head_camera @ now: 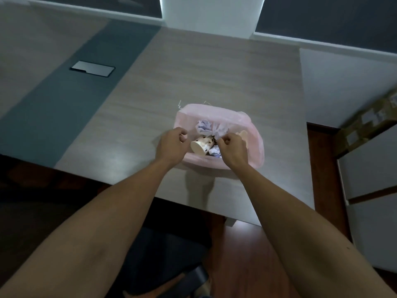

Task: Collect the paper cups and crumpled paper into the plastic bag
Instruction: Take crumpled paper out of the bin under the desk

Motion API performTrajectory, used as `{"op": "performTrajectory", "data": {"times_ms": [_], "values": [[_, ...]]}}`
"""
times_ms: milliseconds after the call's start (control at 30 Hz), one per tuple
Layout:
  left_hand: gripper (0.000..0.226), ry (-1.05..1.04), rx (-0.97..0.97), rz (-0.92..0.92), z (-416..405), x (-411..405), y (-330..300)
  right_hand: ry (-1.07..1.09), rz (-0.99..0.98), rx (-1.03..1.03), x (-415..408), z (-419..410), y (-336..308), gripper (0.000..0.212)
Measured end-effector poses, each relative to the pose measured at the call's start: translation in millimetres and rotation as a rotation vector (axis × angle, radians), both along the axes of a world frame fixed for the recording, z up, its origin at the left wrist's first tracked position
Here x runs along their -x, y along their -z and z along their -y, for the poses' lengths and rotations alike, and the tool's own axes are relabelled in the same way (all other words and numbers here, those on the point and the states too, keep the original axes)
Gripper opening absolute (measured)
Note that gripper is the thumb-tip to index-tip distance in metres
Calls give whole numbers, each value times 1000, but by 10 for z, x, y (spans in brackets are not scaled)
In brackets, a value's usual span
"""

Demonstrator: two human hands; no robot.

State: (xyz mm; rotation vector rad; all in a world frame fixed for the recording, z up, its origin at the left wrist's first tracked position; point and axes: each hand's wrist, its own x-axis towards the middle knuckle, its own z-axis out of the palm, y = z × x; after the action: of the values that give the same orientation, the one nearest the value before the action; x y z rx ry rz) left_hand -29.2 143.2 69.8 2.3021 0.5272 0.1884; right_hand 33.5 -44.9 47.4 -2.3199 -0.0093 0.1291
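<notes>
A pink plastic bag (214, 112) lies on the table with its mouth pulled open toward me. Inside it lies a spotted paper cup (202, 145) on its side, with crumpled paper (204, 126) behind it and another wad (214, 151) beside it. A second cup (243, 134) shows faintly through the bag's right side. My left hand (171, 147) pinches the left edge of the bag's mouth. My right hand (233, 150) grips the right edge, fingers closed on bunched plastic.
The wood-grain table (193, 72) has a grey strip with a metal cable hatch (92, 68) at the left. Its near edge runs just below the bag. A dark chair (163, 254) stands beneath me. White cabinets (369, 168) and a cardboard box (373, 117) are at the right.
</notes>
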Motion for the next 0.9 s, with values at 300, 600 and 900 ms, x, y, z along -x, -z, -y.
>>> {"op": "performTrajectory", "data": {"times_ms": [300,600,900], "values": [[28,0,-78,-25,-1126,1389,-235,-232,36,35,1218,-770,-185,17],[30,145,-192,-73,-1983,3028,-361,-230,71,-23,3017,-1422,-115,19],[35,140,-435,-129,-2741,4321,-343,-556,-91,14,4504,-2004,-319,52]]}}
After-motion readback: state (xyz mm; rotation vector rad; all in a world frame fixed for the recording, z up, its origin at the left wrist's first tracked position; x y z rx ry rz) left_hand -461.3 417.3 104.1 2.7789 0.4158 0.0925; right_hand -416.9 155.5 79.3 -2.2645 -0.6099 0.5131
